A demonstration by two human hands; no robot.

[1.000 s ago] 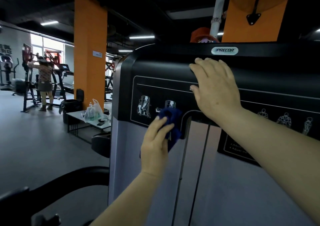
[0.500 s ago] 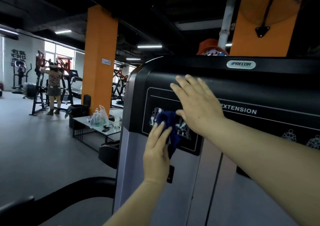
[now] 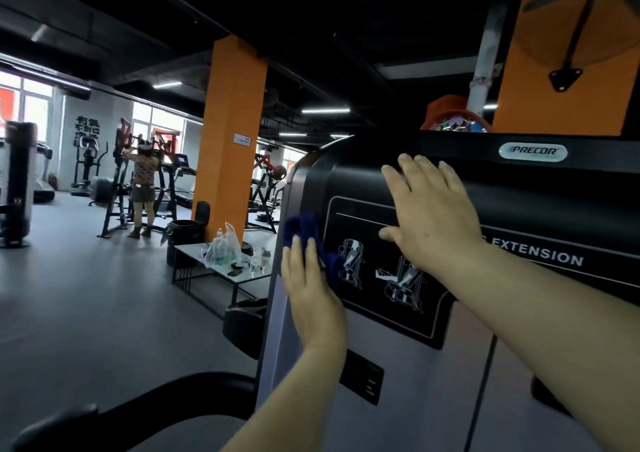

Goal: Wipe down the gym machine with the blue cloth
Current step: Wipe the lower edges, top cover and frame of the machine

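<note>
Your left hand (image 3: 313, 292) presses the blue cloth (image 3: 304, 235) flat-fingered against the Precor machine's black panel (image 3: 554, 209), at its left edge; your open right hand (image 3: 429, 216) braces. Work overlapping strokes rightward.

Machine shroud (image 3: 519, 188) presents an upright black and grey face; a black bracket (image 3: 362, 377) projects from the grey lower panel. Right hand (image 3: 433, 216) lies flat on the upper black panel, its forearm crossing the panel's right half. Left hand (image 3: 311, 288) with the blue cloth (image 3: 304, 233) occupies the left edge. The black panel between both hands is unobstructed. Left of the machine, a black pad (image 3: 244, 323) and a curved bar (image 3: 145, 410) stand close; a low table (image 3: 221, 271) is farther back, with open floor (image 3: 86, 313) beyond.
</note>
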